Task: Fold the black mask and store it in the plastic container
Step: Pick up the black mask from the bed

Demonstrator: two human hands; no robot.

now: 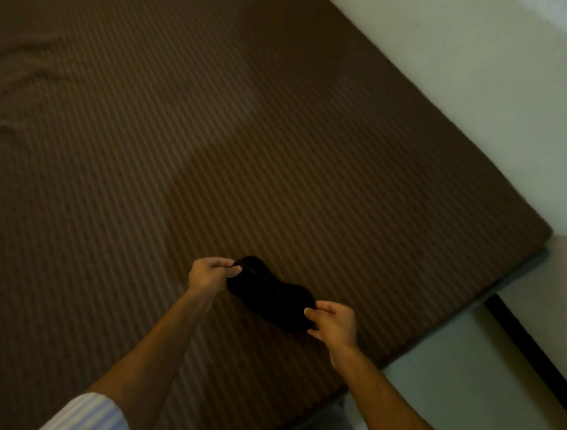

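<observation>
The black mask (272, 292) is stretched out between my two hands, just above a brown striped bed (208, 137). My left hand (210, 272) pinches the mask's far left end between thumb and fingers. At the mask's near right end, my right hand (334, 322) grips it the same way. The mask looks flat and unfolded, with a narrower waist in the middle. No plastic container is in view.
The brown striped bed cover fills most of the view, with a few wrinkles at the far left. Its right edge runs diagonally along a pale wall (480, 79). A pale floor (458, 385) and a dark strip (531, 351) lie at the lower right.
</observation>
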